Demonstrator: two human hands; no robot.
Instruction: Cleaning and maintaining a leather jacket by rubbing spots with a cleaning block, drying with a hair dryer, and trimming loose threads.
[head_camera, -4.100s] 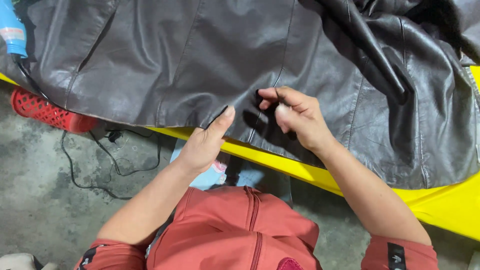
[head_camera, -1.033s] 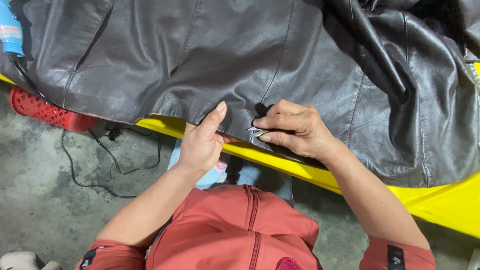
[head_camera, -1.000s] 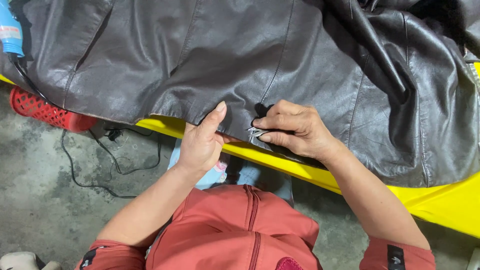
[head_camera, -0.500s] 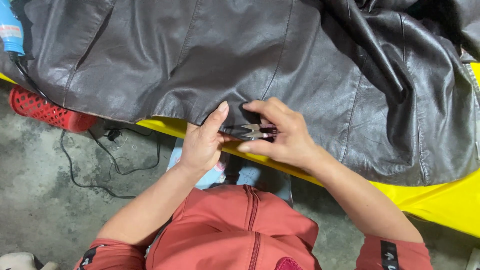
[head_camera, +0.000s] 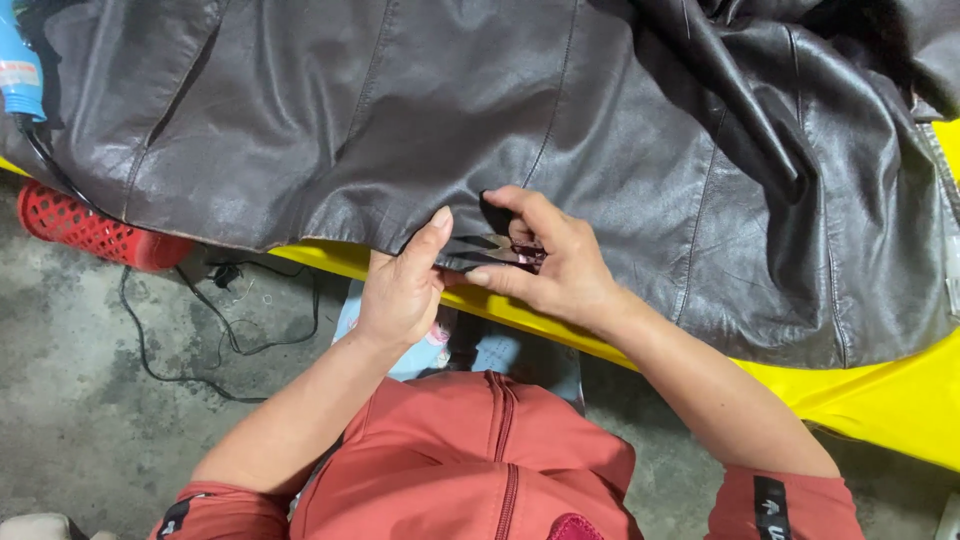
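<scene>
A yellow table (head_camera: 880, 400) stands over a grey concrete floor (head_camera: 80, 380). A black cable (head_camera: 190, 340) trails beside a red perforated basket (head_camera: 90, 230).

A blue object (head_camera: 18, 70) shows at the far left edge, cut off by the frame, with a pale label band (head_camera: 16, 74) across it bearing small red marks. On the near right sleeve (head_camera: 785, 505) sits a narrow black upright tag (head_camera: 770, 507) with small white marks. No packages, signs or screens show.
</scene>
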